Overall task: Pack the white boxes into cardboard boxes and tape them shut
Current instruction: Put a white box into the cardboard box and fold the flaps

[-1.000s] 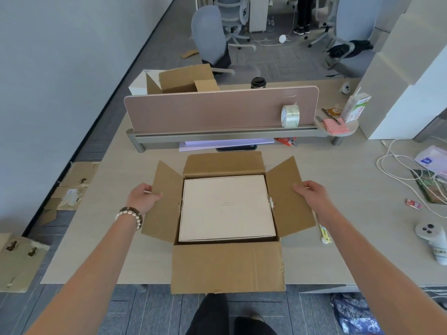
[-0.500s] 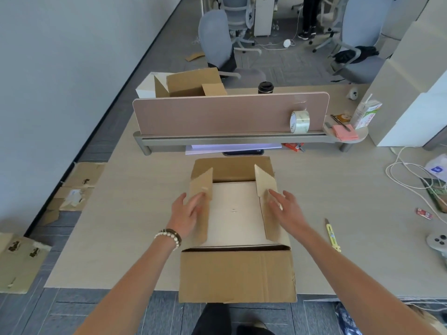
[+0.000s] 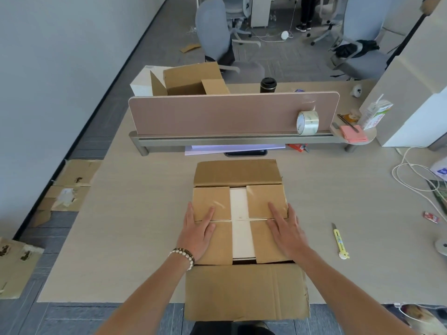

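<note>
On the desk (image 3: 125,238), the cardboard box (image 3: 242,238) is sitting right at the near edge, the white box (image 3: 239,213) showing between its two side flaps. The left hand (image 3: 197,234) is lying flat, fingers spread, pressing the left flap (image 3: 212,204); the right hand (image 3: 286,232) is doing likewise on the right flap (image 3: 266,200). Both flaps probably need holding level while the long flaps fold over. The tape roll (image 3: 307,122) is waiting on the divider ledge.

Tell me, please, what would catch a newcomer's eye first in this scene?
The cardboard box at the desk's near edge, with the left hand and right hand pressing its side flaps flat. A strip of the white box shows between them. A tape roll stands on the divider's ledge, far right.
</note>
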Action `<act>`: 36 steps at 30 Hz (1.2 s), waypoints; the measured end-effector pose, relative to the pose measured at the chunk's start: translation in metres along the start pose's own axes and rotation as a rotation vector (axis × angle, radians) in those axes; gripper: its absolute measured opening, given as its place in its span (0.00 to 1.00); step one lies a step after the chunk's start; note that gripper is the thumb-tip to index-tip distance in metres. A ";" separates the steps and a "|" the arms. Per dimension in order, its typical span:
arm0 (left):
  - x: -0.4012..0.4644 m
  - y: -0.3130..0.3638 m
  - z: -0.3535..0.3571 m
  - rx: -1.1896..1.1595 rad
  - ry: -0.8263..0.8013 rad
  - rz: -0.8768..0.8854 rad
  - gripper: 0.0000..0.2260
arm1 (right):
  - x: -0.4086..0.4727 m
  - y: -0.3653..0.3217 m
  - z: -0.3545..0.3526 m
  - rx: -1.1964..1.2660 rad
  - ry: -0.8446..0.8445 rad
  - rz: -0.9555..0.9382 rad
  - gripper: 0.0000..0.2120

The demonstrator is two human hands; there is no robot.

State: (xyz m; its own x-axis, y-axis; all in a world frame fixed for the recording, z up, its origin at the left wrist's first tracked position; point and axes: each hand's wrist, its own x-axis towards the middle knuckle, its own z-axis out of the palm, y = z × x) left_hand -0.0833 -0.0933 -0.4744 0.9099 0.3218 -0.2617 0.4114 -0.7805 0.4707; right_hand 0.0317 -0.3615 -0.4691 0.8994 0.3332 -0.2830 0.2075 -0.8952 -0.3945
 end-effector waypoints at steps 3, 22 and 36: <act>-0.001 0.001 0.003 -0.024 0.031 0.004 0.21 | 0.001 -0.002 0.002 0.001 0.022 0.024 0.25; -0.041 -0.021 -0.013 0.221 -0.057 0.091 0.23 | -0.028 0.044 -0.017 -0.012 -0.142 -0.118 0.26; -0.129 -0.059 -0.009 0.278 -0.106 0.118 0.38 | -0.089 0.096 -0.017 0.136 -0.203 -0.257 0.29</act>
State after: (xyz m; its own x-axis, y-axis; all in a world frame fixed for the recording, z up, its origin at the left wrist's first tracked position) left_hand -0.2246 -0.0839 -0.4603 0.9339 0.1739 -0.3123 0.2597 -0.9304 0.2585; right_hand -0.0218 -0.4816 -0.4670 0.7271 0.6063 -0.3220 0.3512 -0.7315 -0.5844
